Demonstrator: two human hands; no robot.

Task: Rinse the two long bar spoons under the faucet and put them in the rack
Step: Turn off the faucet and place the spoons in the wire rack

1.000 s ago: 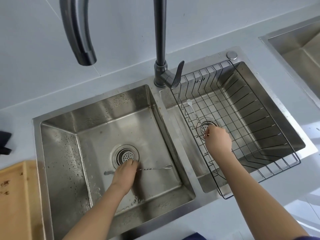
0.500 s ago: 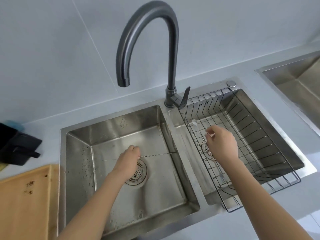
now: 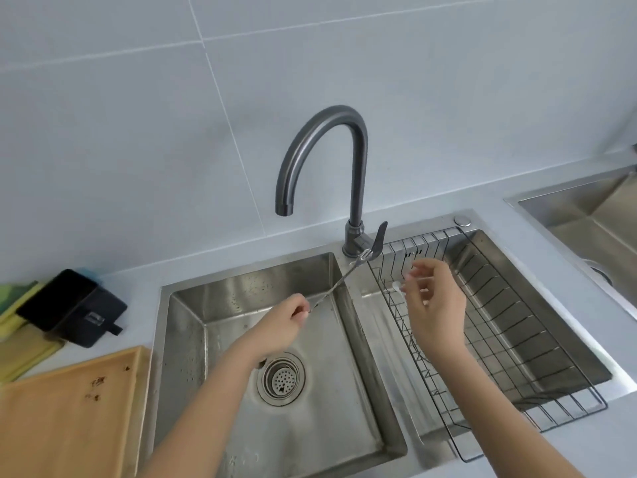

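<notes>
Bar spoon: pinched at its lower end by the left hand, thumb and forefinger closed on the twisted stem. Stem runs up and away to the right of that hand; far end lies in front of the faucet base, by the lever. Left hand is above the left sink basin, drain strainer just below the wrist.

Second bar spoon: only a pale bowl-like tip shows at the fingertips of the right hand; the rest is hidden, so cannot tell for certain how it is gripped. Right hand fingers are loosely curled, thumb and forefinger close together, over the near-left part of the wire rack that sits in the right basin.

No water stream visible at the spout, which hangs above and between the two hands.

Left of the left hand, on the tabletop: wooden board, black object, yellow-green cloths.
</notes>
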